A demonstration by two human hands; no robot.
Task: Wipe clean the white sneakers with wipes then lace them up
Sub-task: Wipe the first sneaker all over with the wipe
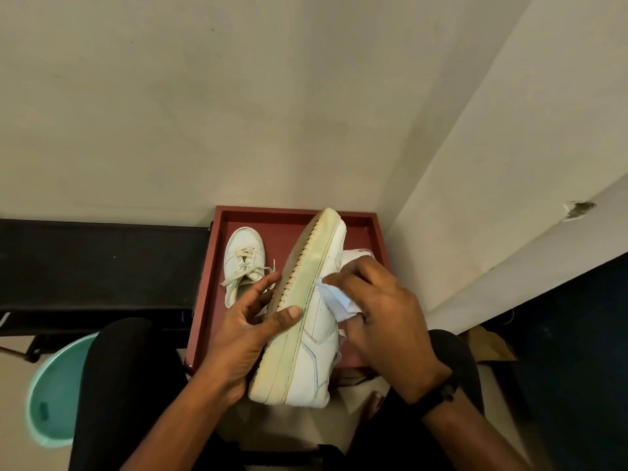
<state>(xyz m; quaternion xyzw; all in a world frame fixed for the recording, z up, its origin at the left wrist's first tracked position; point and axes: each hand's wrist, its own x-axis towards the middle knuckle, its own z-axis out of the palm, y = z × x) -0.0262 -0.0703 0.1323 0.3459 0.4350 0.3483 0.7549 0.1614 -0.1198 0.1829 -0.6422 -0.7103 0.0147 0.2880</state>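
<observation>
**Mid-wipe on sneaker one, lacing nowhere near started**

The right hand [384, 311] had its fingers curled round a bunched-up white wipe [334, 297], pressing it against the side of the upper. The left hand [253, 329] did the holding: thumb hooked over the edge of the sole, the other fingers spread along the underside, so a firm grip on the held sneaker [309, 334] rather than a loose cradle.

That shoe was turned on its side above the red tray [204, 294] and the person's lap, toe pointing away, heel toward the body, sole facing left.

Step-wise this looked like the cleaning half of the job, first shoe. Judging by where the wipe sat, the next move would call for working along the side panel and then down onto the rubber edge, with the left hand rolling the shoe to bring fresh areas round.

As for looks: the upper was fairly white with visible stitch lines, but the midsole band was yellowed and dingy along its whole length, probably the stubborn part. Its laces couldn't be seen from here.

The second sneaker [243, 263] lay in the tray to the left, upright, toe away, with off-white laces [245, 258] threaded but loose and untied.
</observation>
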